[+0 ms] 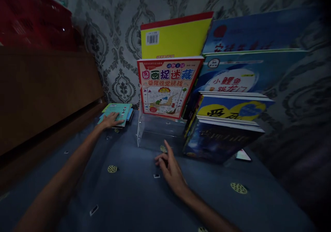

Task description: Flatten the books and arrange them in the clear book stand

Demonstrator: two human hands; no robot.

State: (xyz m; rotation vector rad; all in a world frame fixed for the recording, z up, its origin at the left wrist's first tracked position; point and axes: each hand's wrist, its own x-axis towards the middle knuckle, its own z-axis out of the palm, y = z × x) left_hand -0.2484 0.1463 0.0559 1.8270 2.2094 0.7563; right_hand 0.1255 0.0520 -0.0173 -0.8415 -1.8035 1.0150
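My left hand (pixel 110 120) reaches far forward and lies on a teal book (pixel 125 112), the top one of a small pile by the wall. Its fingers are spread over the cover, and the thumb side rests near the book's right edge. My right hand (pixel 169 168) hovers over the blue cloth with the index finger stretched out and the others loosely bent, holding nothing. Just beyond it stands a clear acrylic book stand (pixel 160 126). A red-bordered picture book (pixel 169 87) leans on a step of the stand, with a yellow book (pixel 176 37) behind it.
Right of these, more books stand in tiers: a dark blue book (pixel 219 140) in front, a blue-and-yellow book (pixel 232 106), and a teal storybook (pixel 258 71) behind. A phone (pixel 243 155) lies beside them. A wooden headboard (pixel 46 94) bounds the left; patterned wallpaper (pixel 122 87) bounds the back.
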